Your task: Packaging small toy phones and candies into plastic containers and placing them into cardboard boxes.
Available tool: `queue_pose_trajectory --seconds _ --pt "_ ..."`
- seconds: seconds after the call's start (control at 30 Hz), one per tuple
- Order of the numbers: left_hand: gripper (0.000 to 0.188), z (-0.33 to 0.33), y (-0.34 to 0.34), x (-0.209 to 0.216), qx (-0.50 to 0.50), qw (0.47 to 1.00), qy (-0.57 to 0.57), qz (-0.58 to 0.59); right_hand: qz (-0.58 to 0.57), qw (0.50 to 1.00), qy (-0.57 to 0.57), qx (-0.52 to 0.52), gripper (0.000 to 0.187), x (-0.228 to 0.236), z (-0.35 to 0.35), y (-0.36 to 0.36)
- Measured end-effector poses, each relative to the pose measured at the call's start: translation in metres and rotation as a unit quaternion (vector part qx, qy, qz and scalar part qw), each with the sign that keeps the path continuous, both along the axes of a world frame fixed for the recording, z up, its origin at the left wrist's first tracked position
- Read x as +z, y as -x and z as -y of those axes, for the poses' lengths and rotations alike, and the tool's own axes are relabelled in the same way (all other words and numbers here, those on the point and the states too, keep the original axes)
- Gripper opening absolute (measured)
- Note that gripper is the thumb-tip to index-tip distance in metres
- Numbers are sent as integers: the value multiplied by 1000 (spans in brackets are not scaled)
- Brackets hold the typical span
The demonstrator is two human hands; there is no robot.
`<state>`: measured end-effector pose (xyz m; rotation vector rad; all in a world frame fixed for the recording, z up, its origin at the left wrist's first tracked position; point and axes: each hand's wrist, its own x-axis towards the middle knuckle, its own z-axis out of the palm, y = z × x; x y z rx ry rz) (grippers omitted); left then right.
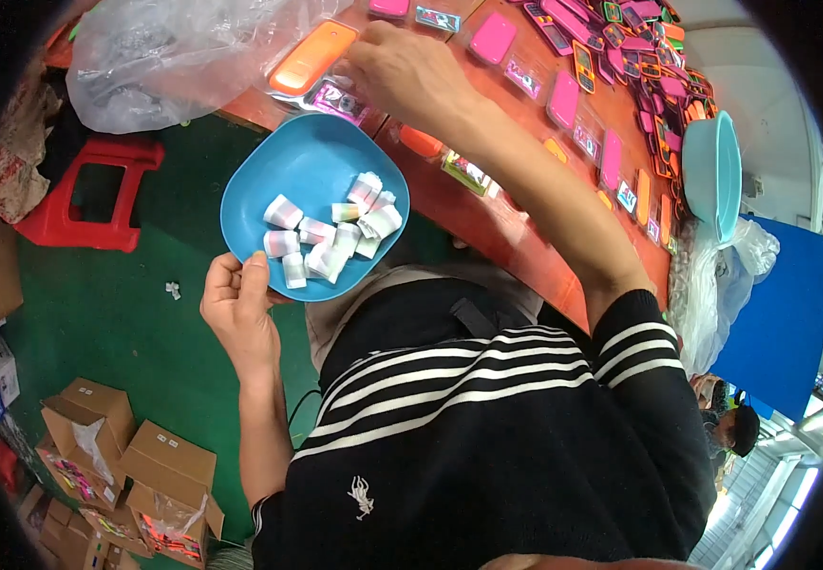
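Your red table holds pink cases, an orange case, a clear bag and heaped coloured pieces; your green floor bears cartons and a red stool.

The left hand grips a blue bowl containing white rolls. The right hand is positioned beside an orange case.

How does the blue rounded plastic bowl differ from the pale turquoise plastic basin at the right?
The blue rounded plastic bowl is darker; the pale turquoise plastic basin is lighter. The left hand grips the bowl's rim; the basin is not held. The bowl shows small white rolls inside; the basin's inside is mostly hidden. Both look like plastic containers.
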<state>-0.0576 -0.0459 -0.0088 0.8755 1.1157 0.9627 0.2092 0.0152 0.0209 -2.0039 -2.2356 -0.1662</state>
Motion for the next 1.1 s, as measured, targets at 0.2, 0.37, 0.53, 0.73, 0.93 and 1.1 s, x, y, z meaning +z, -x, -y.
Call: queue_pose_trajectory --seconds 0.2,0.37,0.53,0.73,0.93,1.1 --pt "7 -3 0 2 -41 999 -6 -5 -217 946 151 187 20 43 59 24" --pt "7 -5 -6 7 -53 998 -12 9 -200 947 213 130 21 48 71 34" --pt "14 2 -12 7 -28 999 -24 11 -248 931 242 113 17 48 71 36" --pt "6 3 7 -6 -52 999 -5 2 -493 858 141 -38 17 52 55 12" --pt "7 4 11 -7 -34 999 -6 -1 -59 990 -32 128 13 4 21 -26" --pt "7 6 13 -11 -30 999 -8 9 -99 977 -46 181 17 -13 16 -36"
